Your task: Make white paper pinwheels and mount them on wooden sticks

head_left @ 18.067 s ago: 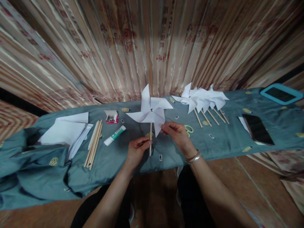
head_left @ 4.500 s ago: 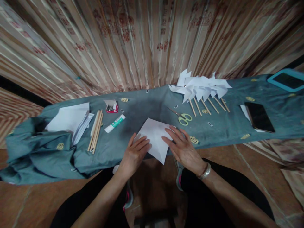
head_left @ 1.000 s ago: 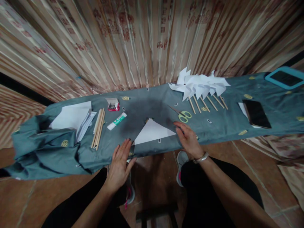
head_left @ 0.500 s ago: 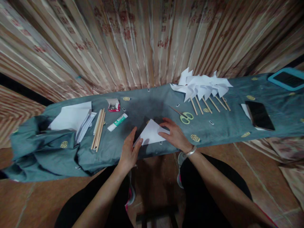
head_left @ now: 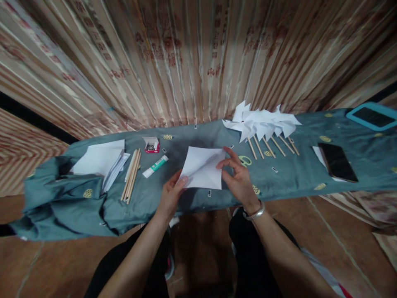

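Observation:
A square sheet of white paper (head_left: 202,165) with a diagonal crease is held above the cloth-covered table (head_left: 182,198). My left hand (head_left: 172,192) pinches its lower left corner, thumb on top. On the other side my right hand (head_left: 237,176) grips the right edge between thumb and fingers. Just behind that hand lies a pair of scissors with green handles (head_left: 245,160), mostly hidden now. To the left are a glue stick (head_left: 155,167) and a small open red and white box (head_left: 151,145) of metal pieces.
Wooden sticks (head_left: 131,176) lie beside a stack of white paper (head_left: 99,159) on the left. Several white paper pinwheels (head_left: 262,124) on sticks rest at the back right. Farther right are a dark phone (head_left: 338,161) and a blue-framed tablet (head_left: 372,116). A curtain (head_left: 192,62) hangs behind.
The paper, folded into a triangle before, is now opened into a square and lifted. Both hands have closed on its edges, and my right hand now covers part of the scissors.

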Demonstrator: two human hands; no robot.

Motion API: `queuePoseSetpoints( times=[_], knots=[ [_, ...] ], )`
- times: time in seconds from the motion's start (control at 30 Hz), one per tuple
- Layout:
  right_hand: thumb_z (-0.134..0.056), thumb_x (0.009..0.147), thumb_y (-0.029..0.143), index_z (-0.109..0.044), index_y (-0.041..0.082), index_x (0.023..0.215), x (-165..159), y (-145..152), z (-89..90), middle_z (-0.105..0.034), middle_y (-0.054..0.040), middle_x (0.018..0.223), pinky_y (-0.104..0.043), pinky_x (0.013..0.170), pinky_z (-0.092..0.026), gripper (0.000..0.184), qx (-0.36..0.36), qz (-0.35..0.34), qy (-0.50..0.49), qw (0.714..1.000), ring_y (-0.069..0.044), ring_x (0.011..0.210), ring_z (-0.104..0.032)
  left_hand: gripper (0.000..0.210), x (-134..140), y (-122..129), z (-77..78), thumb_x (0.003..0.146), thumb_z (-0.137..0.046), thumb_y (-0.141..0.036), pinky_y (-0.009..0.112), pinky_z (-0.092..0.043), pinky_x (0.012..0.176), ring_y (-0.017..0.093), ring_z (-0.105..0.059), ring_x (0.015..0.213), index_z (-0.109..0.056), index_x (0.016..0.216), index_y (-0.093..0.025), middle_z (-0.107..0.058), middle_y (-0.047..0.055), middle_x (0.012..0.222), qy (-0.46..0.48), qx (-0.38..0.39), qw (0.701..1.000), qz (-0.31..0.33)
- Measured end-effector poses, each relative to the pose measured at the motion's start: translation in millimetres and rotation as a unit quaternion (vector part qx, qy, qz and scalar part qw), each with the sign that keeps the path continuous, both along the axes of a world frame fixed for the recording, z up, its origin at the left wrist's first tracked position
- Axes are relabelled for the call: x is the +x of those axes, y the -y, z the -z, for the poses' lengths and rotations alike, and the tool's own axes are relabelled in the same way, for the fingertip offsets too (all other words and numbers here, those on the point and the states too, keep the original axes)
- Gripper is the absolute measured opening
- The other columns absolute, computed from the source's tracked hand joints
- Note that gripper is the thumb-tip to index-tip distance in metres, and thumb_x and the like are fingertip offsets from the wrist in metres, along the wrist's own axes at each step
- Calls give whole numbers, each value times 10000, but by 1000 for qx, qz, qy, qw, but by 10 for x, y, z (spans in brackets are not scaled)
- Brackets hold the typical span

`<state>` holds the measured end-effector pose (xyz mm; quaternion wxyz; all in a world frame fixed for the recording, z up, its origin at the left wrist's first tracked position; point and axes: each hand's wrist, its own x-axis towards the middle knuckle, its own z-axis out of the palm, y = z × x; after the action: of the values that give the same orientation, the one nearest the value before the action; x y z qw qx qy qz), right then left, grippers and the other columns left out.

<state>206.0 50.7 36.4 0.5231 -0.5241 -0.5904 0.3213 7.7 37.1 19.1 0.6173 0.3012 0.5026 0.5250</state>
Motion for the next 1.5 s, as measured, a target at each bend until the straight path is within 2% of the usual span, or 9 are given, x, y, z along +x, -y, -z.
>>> queuePoseSetpoints(
  times=[0.13, 0.3, 0.43, 0.53, 0.9, 1.03, 1.13, 1.27, 1.5],
  knots=[
    [-563, 731, 152, -677, 223, 807, -7, -48, 54, -464, -26, 1461, -426, 1165, -227, 154, -2, 9, -36, 999, -235, 1374, -394, 416, 38, -54, -3, 497, -881, -401, 273, -536, 609, 173, -656, 648, -741, 745, -98, -736, 87, 744, 10, -42, 999, -17],
    [-577, 840, 354, -619, 241, 1152, -31, -91, 105, -611, -67, 1297, -428, 1031, -423, 334, -79, 50, -191, 977, -238, 1209, -556, 384, 9, -136, 45, 517, -873, -389, 255, -495, 599, 139, -614, 580, -747, 731, -97, -720, 57, 674, -26, -7, 997, -72],
    [-710, 757, 438, -665, 182, 1058, -106, -84, 108, -727, -84, 1063, -377, 815, -529, 397, -166, -57, -215, 961, -240, 936, -669, 345, 28, -164, 54, 537, -861, -371, 240, -466, 582, 136, -605, 600, -754, 738, -112, -725, 45, 702, -63, 14, 996, -68],
    [-771, 686, 413, -702, 153, 970, -131, -80, 161, -754, -84, 959, -354, 720, -528, 392, -200, -56, -181, 961, -231, 816, -673, 314, 56, -178, 35, 553, -855, -348, 229, -448, 546, 127, -587, 569, -752, 731, -112, -713, 32, 667, -84, 15, 995, -61],
    [-814, 633, 382, -726, 181, 934, -153, -49, 259, -763, -56, 979, -384, 854, -513, 372, -195, -62, -286, 936, -230, 876, -679, 365, 199, -175, -76, 600, -860, -293, 298, -574, 794, 187, -706, 784, -726, 890, -117, -758, 71, 871, 142, -12, 989, -41],
    [-630, 808, 514, -709, 175, 1006, 35, -106, 188, -753, -77, 976, -375, 814, -520, 400, -159, -44, -155, 974, -238, 883, -670, 325, 239, -188, -88, 621, -849, -232, 295, -571, 844, 174, -710, 803, -707, 892, -122, -756, 50, 915, 146, -19, 985, -89],
    [-481, 911, 443, -699, 195, 1022, 386, -177, 160, -732, -98, 1017, -386, 876, -484, 349, -61, 76, 111, 989, -257, 950, -658, 277, 211, -227, -125, 647, -826, -202, 280, -565, 859, 163, -715, 805, -700, 885, -138, -758, 34, 911, 144, -14, 982, -119],
    [-446, 910, 262, -674, 138, 1101, 766, -209, 207, -697, -187, 1098, -426, 907, -447, 322, -62, 133, 424, 894, -317, 1010, -623, 256, 150, -268, -155, 667, -803, -200, 290, -564, 854, 196, -717, 896, -701, 898, -157, -763, 49, 935, 128, -7, 981, -145],
    [-484, 892, 237, -643, 103, 1143, 725, -232, 208, -725, -172, 966, -358, 826, -452, 326, -87, 67, 572, 813, -295, 910, -640, 219, 100, -309, -183, 688, -787, -252, 319, -562, 855, 231, -694, 1013, -702, 879, -184, -756, 66, 1013, 95, 18, 984, -151]
  ],
)
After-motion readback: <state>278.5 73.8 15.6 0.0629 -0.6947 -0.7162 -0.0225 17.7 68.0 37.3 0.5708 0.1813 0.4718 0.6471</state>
